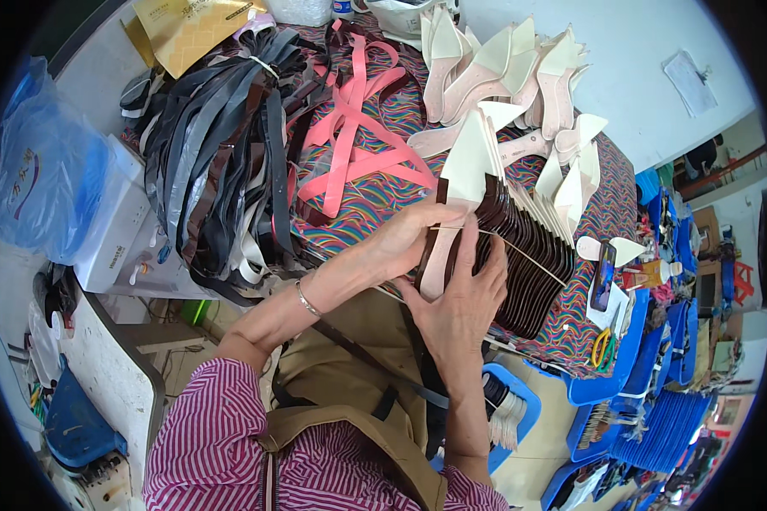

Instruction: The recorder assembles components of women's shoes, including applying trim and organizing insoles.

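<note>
A row of shoe insoles (533, 255) with dark brown edges and cream pointed toes stands packed together at the table's near edge. A thin tan band (527, 259) runs along the row from its front insole (435, 266). My left hand (398, 241) is closed at the left edge of that front insole, its thumb near the band's end; the other fingers are mostly hidden behind. Against the front insole lies my right hand (462, 298), thumb on the left edge and fingers curled over the right side, the index fingertip close to the band.
More pale insoles (486, 72) lie fanned out at the back. Pink straps (349, 128) and a bundle of dark strips (222, 153) cover the patterned cloth to the left. A phone (602, 277) and yellow-handled scissors (603, 347) lie right, beside blue trays (609, 387).
</note>
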Demonstrator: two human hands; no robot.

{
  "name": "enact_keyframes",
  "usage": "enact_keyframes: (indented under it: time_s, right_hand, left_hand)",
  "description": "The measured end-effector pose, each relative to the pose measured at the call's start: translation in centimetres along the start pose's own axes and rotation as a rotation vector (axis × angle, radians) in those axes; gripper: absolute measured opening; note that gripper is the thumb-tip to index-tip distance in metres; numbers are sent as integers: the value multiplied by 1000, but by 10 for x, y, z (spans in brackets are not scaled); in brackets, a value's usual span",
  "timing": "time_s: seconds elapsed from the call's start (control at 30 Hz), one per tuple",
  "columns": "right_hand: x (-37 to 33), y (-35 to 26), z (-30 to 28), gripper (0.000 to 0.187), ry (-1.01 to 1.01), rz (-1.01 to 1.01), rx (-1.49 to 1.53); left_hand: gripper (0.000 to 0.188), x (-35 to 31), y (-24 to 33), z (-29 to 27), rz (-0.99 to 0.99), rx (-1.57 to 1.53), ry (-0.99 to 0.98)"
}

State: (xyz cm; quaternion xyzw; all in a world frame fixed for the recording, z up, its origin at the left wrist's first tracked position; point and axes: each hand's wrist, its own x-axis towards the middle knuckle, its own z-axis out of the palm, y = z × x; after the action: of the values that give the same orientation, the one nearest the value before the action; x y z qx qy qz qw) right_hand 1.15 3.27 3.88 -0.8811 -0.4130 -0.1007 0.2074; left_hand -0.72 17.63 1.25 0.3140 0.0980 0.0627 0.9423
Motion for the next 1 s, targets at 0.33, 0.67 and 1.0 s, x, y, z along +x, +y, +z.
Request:
enact_keyframes:
  time_s: [0.33,0.67,1.0]
  right_hand:
    - [-4,11,14,92,113,8,268]
    - [-5,14,11,90,150,34,505]
    - [-7,9,10,88,132,88,487]
  left_hand:
    - [78,-15,9,-26,-60,313,-207]
    - [25,-21,-52,-32,100,586,14]
    - [12,-20,67,-87,812,1502,772]
